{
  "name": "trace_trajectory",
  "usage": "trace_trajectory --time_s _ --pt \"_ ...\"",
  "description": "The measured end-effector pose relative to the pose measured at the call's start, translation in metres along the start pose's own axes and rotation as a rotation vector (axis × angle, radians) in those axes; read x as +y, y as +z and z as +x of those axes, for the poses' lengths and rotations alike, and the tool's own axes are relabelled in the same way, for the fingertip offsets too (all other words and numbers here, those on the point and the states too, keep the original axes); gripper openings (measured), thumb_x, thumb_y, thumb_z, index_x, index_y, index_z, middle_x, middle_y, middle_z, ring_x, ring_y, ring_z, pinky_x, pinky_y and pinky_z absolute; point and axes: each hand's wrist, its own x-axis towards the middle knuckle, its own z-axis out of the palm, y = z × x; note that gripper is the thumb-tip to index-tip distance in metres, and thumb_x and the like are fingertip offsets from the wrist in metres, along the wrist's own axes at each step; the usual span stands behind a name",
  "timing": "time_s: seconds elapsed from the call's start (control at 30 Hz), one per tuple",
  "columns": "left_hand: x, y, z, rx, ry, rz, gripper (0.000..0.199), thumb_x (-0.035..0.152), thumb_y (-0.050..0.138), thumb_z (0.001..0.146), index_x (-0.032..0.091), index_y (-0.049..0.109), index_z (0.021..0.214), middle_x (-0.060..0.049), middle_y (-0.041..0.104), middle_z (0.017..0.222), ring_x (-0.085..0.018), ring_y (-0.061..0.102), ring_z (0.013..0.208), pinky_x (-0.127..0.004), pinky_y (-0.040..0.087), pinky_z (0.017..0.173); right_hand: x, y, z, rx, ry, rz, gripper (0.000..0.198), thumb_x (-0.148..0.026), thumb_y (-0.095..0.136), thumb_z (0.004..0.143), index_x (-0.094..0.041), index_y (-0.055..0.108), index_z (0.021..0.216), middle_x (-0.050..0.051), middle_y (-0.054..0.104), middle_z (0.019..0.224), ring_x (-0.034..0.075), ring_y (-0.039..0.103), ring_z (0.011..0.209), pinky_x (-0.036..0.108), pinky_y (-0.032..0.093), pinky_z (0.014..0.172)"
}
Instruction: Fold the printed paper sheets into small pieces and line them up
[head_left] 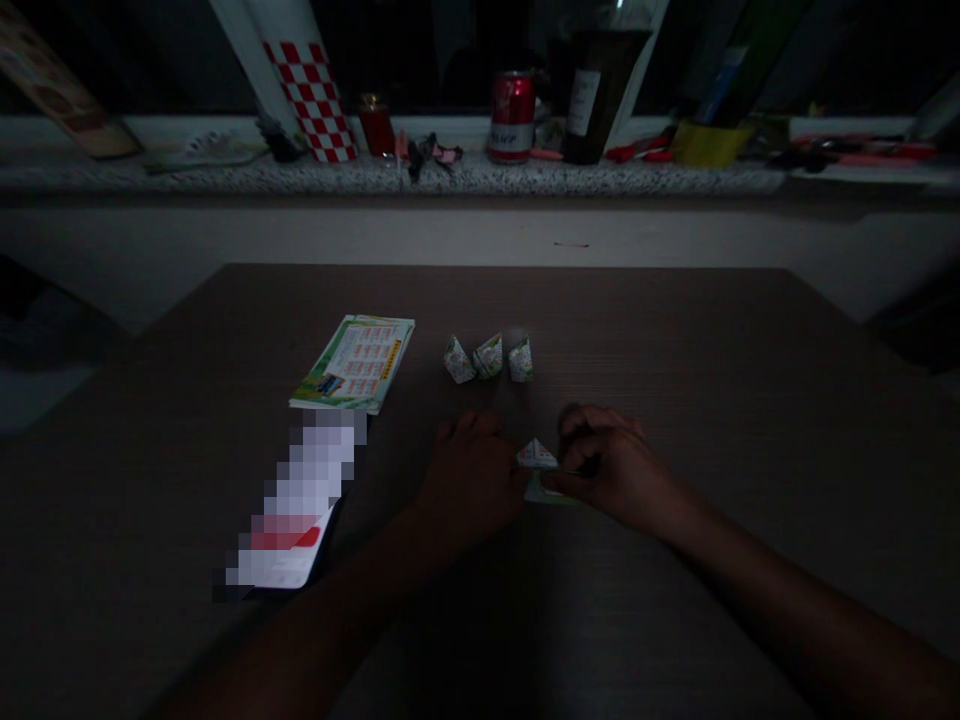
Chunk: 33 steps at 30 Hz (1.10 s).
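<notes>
A small piece of printed paper, folded to a peak at the top with a green strip below, lies on the table between my hands. My left hand rests at its left side with the fingers curled and the thumb against the paper. On the other side, my right hand pinches the paper's right edge between thumb and fingers. Just beyond, a folded paper piece, a second folded piece and a third folded piece stand in a row. Dim light hides some finger detail.
To the left lies a stack of printed calendar sheets, with a lit phone below it. Behind the table, a stone windowsill carries a red can, a dark bottle, a checkered cylinder and a yellow container.
</notes>
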Motion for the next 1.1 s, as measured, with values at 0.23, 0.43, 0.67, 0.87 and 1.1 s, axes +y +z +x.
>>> trace_trajectory --time_s 0.23,0.43,0.67,0.87,1.1 --pt "0.001 -0.004 -0.002 -0.028 -0.024 -0.004 0.023 0.037 0.056 0.084 0.017 0.068 0.081 -0.010 0.059 0.100 -0.028 0.050 0.101 -0.043 0.039 0.082 0.005 -0.014 -0.007 -0.064 0.105 -0.088 0.020 -0.037 0.078 0.070 -0.025 0.071 0.057 0.002 0.061 0.097 0.022 0.056 0.094 0.039 0.034 0.083" --pt "-0.002 -0.002 -0.002 -0.027 -0.024 -0.022 0.024 0.039 0.057 0.083 0.018 0.068 0.081 -0.009 0.059 0.100 -0.028 0.050 0.101 -0.042 0.038 0.082 0.012 -0.020 -0.013 -0.078 0.134 -0.089 0.019 -0.033 0.077 0.071 -0.025 0.070 0.055 0.002 0.062 0.097 0.022 0.057 0.093 0.039 0.035 0.081" --pt "0.005 0.003 0.003 0.022 -0.069 0.021 0.044 0.060 0.060 0.076 0.017 0.068 0.073 -0.011 0.059 0.097 -0.032 0.050 0.102 -0.045 0.037 0.085 0.010 -0.021 -0.011 -0.071 0.136 -0.073 0.016 -0.031 0.079 0.068 -0.024 0.070 0.057 0.002 0.063 0.097 0.024 0.057 0.096 0.041 0.035 0.084" --pt "-0.001 -0.009 0.003 -0.047 -0.091 0.020 0.034 0.050 0.062 0.077 0.017 0.069 0.074 -0.011 0.062 0.095 -0.032 0.054 0.098 -0.047 0.038 0.083 0.009 -0.023 -0.011 -0.092 0.174 -0.058 0.015 -0.032 0.079 0.067 -0.025 0.071 0.057 0.002 0.062 0.101 0.025 0.056 0.099 0.044 0.034 0.086" --pt "-0.031 -0.022 -0.003 -0.128 -0.148 -0.063 0.020 0.038 0.065 0.075 0.020 0.070 0.071 -0.008 0.062 0.090 -0.029 0.057 0.093 -0.040 0.040 0.078 0.010 -0.022 -0.011 -0.103 0.175 -0.056 0.018 -0.034 0.078 0.069 -0.025 0.069 0.056 0.002 0.063 0.100 0.026 0.056 0.100 0.046 0.035 0.085"
